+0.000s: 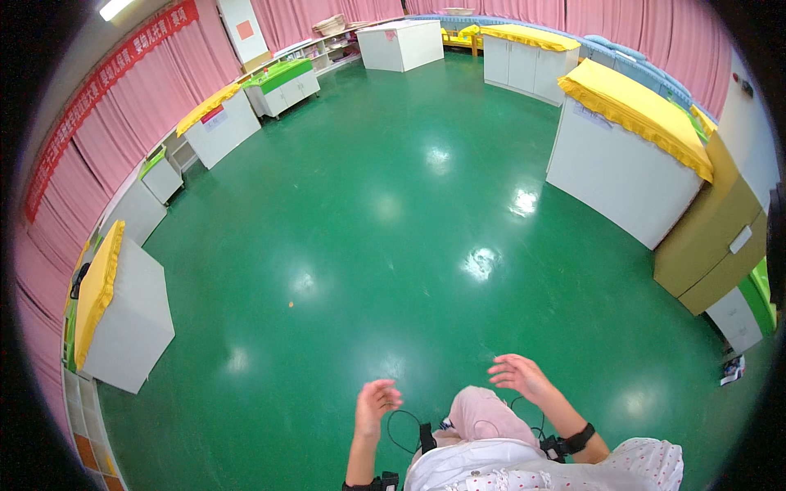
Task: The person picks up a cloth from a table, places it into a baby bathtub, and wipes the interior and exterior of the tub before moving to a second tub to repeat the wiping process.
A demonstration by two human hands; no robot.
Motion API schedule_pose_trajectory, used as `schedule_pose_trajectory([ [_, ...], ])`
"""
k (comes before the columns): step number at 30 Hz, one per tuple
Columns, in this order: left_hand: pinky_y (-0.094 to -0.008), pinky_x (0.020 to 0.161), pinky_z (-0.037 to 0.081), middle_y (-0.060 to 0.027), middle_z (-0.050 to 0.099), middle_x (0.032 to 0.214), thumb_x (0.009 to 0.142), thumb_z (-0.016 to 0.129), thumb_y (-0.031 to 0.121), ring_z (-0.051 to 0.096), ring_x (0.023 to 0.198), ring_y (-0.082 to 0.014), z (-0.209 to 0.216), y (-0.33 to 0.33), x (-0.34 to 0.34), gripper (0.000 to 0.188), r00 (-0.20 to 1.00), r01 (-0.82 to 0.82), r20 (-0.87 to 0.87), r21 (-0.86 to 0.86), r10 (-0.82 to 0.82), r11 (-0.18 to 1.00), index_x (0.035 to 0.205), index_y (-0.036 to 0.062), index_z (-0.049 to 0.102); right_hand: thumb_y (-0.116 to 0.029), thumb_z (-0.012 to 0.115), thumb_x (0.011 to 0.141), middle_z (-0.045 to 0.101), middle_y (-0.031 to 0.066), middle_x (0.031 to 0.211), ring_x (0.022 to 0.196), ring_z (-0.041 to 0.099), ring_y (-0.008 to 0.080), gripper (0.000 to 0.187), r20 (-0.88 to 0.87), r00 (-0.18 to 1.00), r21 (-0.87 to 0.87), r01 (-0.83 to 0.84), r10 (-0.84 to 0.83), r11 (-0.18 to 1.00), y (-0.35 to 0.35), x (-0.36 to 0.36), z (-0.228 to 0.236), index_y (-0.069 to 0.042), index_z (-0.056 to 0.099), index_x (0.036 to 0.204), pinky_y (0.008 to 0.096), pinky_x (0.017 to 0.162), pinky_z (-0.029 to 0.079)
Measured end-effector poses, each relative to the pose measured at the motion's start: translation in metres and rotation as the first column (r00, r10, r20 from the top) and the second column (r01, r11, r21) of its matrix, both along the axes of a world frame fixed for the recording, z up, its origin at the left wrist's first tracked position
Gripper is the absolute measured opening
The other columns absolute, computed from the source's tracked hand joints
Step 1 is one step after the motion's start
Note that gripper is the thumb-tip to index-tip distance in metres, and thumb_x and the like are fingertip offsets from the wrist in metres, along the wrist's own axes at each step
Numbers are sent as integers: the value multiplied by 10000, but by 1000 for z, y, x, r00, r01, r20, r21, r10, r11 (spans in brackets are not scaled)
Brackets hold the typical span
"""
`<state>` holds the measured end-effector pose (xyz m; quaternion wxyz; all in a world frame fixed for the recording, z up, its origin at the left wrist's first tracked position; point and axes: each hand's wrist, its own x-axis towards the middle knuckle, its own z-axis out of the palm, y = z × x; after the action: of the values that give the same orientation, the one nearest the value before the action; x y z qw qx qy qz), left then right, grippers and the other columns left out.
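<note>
My left hand (378, 398) hangs in the air over the green floor (352, 270), its fingers loosely curved and somewhat blurred, with nothing seen in it. To its right, my right hand (520, 376) is also raised in front of me, fingers stretched and a little apart, holding nothing. The two hands are well apart and point toward each other. One pink-clad knee (483, 416) shows between them. Dark straps (573, 442) with thin black cables circle my forearms. Neither hand touches any object.
White cabinets with yellow cloth tops stand at the left (135, 315), right (626, 168) and back right (528, 67). A green-topped unit (282, 88) and a white box (401, 47) stand at the back. A brown cardboard piece (712, 229) is at the right. A small orange speck (291, 304) lies on the floor.
</note>
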<state>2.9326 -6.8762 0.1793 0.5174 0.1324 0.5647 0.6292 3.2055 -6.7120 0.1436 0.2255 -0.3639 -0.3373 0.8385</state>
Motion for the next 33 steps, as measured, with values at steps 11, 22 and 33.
schedule_pose_trajectory([
  [11,-292,617,398,-76,603,827,884,193,502,570,702,-175,-38,274,-248,583,890,63,-391,-406,-236,912,990,56,553,-267,403,879,600,128,913,792,595,223,290,104,926,-28,367,-363,930,296,-193,-56,-33,502,1021,321,693,482],
  [22,-262,584,437,-82,614,820,863,436,322,583,690,-146,-65,480,-506,351,921,-144,-382,-517,-77,844,991,16,551,-190,467,875,607,100,953,815,602,179,218,316,859,163,-468,404,868,587,-488,-88,-48,520,1032,297,703,482],
  [33,-316,702,466,-147,611,915,862,491,236,598,765,-211,-3,907,-718,318,580,281,-718,-266,-385,922,1074,-1,490,-178,479,849,610,129,916,774,607,213,250,51,985,-75,168,-165,983,876,-690,-39,-27,498,1048,311,661,495],
])
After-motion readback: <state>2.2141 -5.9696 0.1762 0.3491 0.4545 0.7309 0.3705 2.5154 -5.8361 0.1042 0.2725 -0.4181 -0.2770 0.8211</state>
